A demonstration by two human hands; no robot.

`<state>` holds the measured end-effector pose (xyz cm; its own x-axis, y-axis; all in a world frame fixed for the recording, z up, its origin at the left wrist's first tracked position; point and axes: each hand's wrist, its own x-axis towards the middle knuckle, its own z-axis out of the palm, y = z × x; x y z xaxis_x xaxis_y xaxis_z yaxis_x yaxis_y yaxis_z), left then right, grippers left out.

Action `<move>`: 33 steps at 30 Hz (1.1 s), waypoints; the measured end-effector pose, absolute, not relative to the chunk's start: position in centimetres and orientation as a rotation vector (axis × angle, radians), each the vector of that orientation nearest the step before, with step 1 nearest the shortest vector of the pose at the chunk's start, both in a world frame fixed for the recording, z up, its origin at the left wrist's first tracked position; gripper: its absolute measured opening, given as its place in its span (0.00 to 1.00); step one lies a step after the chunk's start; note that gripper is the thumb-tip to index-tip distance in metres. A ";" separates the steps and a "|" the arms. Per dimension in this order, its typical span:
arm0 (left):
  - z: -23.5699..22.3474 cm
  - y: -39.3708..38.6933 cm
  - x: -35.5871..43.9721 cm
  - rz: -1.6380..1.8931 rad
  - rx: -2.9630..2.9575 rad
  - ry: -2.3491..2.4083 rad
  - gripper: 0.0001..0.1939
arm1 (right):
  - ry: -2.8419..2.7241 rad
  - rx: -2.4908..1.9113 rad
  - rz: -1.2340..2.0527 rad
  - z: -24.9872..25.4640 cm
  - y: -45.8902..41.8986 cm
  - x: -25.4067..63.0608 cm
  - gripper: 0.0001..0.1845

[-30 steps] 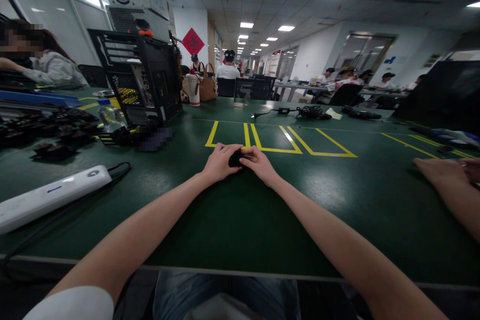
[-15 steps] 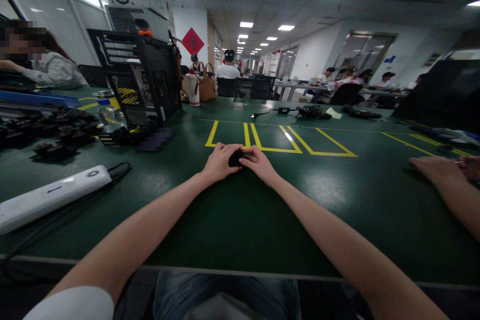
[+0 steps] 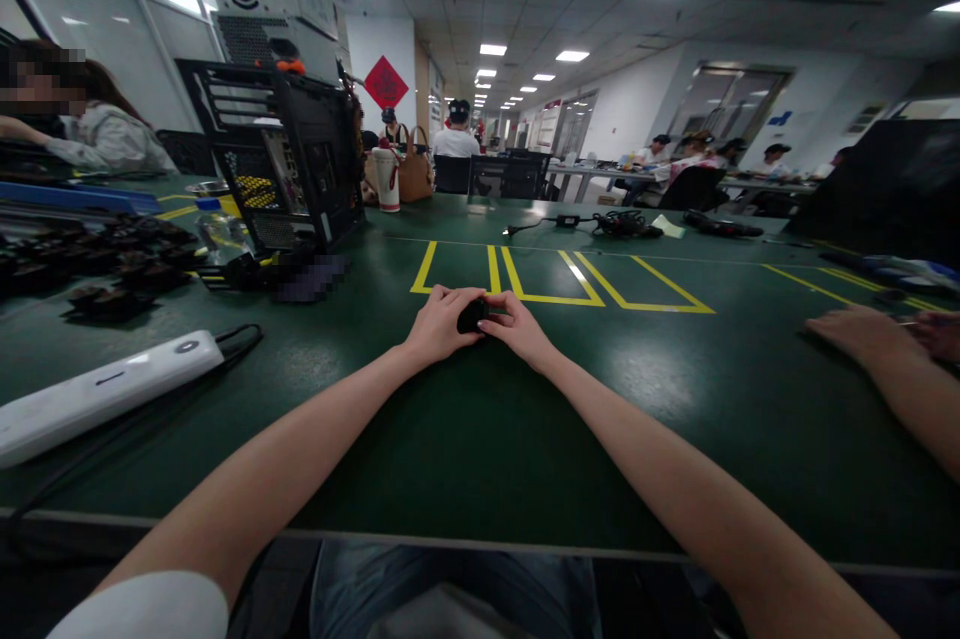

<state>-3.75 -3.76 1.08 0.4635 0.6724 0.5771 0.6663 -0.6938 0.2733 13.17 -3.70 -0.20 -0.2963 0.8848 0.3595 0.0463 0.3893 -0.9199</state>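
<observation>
A small, dark rounded object (image 3: 472, 316) is held between my two hands, low over the green table (image 3: 480, 449). Its kind is too dark and too covered to make out. My left hand (image 3: 437, 324) curls around its left side, fingers over the top and thumb beneath. From the right, the fingertips and thumb of my right hand (image 3: 519, 327) close in a pinch against its edge. Just beyond my hands, yellow tape outlines (image 3: 555, 300) mark the tabletop.
To the left lie a white power strip (image 3: 112, 389) with a cable and a pile of black parts (image 3: 112, 254). Behind them stand an open computer case (image 3: 281, 154) and a cup (image 3: 387, 179). Black cables (image 3: 626, 224) lie farther back. Another person's hand (image 3: 862, 334) rests at right.
My hands stay in place around the dark object, with at most a slight shift of it between the fingers. At the right, the other person's hand has slid a little leftward.
</observation>
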 end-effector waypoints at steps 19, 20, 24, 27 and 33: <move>1.1 -3.6 -3.8 1.055 2.694 1.216 0.31 | -1.657 -0.817 1.000 -0.6 -3.3 13.1 0.16; 1.0 -3.6 -3.8 1.052 2.694 1.216 0.31 | -1.656 -0.823 0.990 -0.6 -3.3 13.1 0.15; 1.1 -3.6 -3.8 1.042 2.684 1.217 0.32 | -1.644 -0.849 0.964 -0.5 -3.3 13.1 0.12; 1.1 -3.6 -3.7 1.046 2.677 1.212 0.31 | -1.652 -0.864 0.968 -0.4 -3.3 13.2 0.16; 1.2 -3.8 -3.7 1.040 2.661 1.217 0.31 | -1.673 -0.866 1.013 -0.4 -3.4 13.3 0.19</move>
<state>-3.71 -3.80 1.25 0.4685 0.6834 0.5599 0.6596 -0.6922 0.2929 13.33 -3.42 -0.39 -0.2860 0.8862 0.3645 0.0873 0.4029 -0.9111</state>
